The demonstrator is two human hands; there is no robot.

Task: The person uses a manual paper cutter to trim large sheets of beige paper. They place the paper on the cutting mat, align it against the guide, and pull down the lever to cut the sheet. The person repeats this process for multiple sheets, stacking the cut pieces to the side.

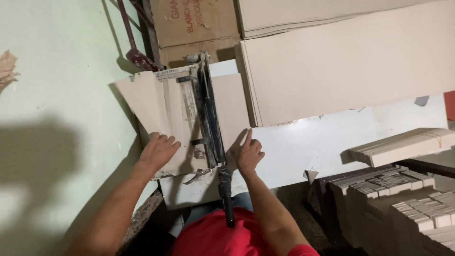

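Fingers [166,141] of the left hand [157,151] lie flat and released on a beige tile [156,109] resting in the tile cutter [206,109]; the right hand [249,154] presses open beside the rail. Smooth, stiff and likely brittle, the tile looks best gripped by both side edges. Cut strips [403,147] are stacked nearby.

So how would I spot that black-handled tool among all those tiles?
Find the big stack of cream tiles, then look left to the tile cutter under the left hand and right hand. Its black handle alone is dark, narrow and sticks out toward the red shirt.
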